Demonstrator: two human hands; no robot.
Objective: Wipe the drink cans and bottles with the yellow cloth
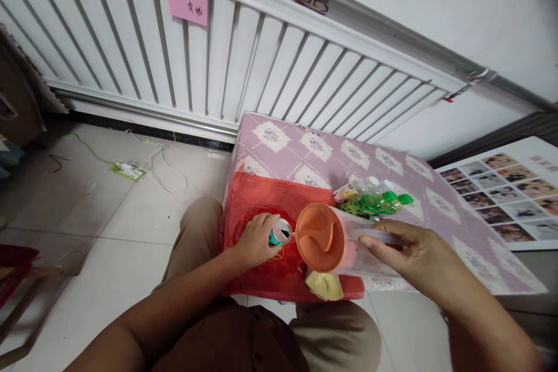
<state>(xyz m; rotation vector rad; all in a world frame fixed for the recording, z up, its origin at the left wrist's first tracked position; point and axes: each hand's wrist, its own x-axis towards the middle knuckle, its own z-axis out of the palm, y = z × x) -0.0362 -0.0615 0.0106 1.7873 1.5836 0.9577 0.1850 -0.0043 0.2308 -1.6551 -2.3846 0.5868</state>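
Left hand (257, 239) wrapped around an opened teal drink can (280, 231), can upright on a red plastic bag (261, 197), tab end up. Right hand (412, 256) pinches the side of an orange plastic cup (325, 238), thumb on top, fingers under; cup tipped sideways, mouth facing the can, rim just beside it. Cup inside looks empty, a ridge shows within. Can contents can't be told. Beyond the right hand: small green-capped bottles (375, 200) lying together on the pink-patterned table (331, 151). Yellow cloth (325, 286) below the cup.
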